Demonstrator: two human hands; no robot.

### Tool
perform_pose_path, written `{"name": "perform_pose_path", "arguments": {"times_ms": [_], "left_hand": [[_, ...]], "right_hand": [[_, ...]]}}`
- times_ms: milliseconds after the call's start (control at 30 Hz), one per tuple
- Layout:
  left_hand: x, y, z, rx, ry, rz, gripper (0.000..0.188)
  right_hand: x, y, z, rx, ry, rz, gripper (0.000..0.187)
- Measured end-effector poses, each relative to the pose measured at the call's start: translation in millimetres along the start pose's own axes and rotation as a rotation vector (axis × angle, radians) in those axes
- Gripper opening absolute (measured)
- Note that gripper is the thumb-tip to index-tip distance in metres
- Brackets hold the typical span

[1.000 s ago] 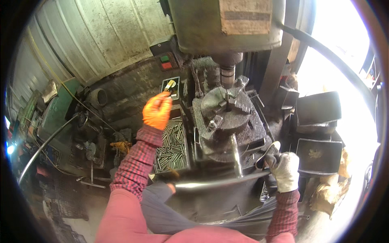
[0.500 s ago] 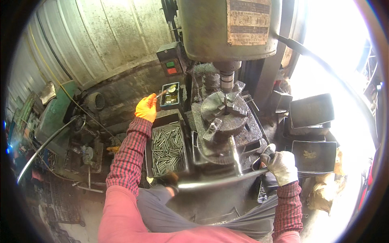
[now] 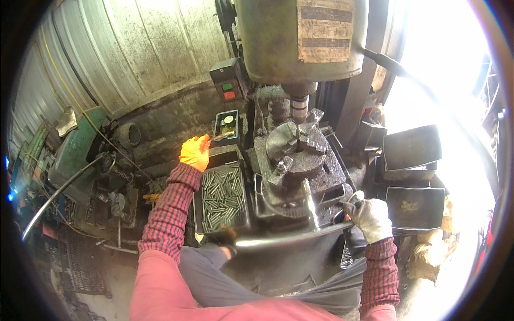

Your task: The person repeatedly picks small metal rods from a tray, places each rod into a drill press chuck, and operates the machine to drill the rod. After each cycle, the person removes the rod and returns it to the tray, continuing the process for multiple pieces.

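Observation:
In an orange glove, my left hand (image 3: 195, 153) pinches a slim brush-like stick (image 3: 220, 137). Its tip reaches over a small rectangular tray (image 3: 218, 122) that holds a yellowish liquid and a round pale piece. My right hand (image 3: 370, 219), in a whitish glove, is closed round the end of a long metal lever (image 3: 300, 238) in front of the drill press. Between the hands stands a round three-jaw chuck (image 3: 281, 144) on the press table. The drill chuck (image 3: 299, 109) hangs above it with a bit pointing down; contact with a workpiece is too small to tell.
A bin of short metal pins (image 3: 222, 197) sits below my left hand. A switch box (image 3: 227, 80) with green and red buttons stands behind. Dark metal trays (image 3: 411, 147) are stacked at the right. A green machine (image 3: 80, 155) is at the far left.
My left hand has shifted slightly, and the stick's tip has dropped from pointing up to lie lower over the small tray. The right hand stays on the lever, almost unmoved.

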State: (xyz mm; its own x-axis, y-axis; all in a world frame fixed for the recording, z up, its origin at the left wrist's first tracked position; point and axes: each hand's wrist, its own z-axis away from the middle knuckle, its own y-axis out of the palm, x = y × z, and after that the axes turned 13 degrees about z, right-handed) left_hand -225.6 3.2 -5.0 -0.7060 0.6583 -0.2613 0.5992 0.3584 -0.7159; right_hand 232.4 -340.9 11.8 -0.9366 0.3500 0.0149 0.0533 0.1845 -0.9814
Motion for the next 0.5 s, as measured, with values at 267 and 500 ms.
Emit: {"name": "perform_pose_path", "arguments": {"times_ms": [267,500], "left_hand": [[-86,-39,34,-0.122,-0.006,0.465,0.025],[-172,14,-16,-0.130,0.124,0.722,0.030]], "right_hand": [[4,-9,1,0.108,0.081,0.105,0.055],[9,-25,-1,0.162,0.091,0.078,0.042]]}}
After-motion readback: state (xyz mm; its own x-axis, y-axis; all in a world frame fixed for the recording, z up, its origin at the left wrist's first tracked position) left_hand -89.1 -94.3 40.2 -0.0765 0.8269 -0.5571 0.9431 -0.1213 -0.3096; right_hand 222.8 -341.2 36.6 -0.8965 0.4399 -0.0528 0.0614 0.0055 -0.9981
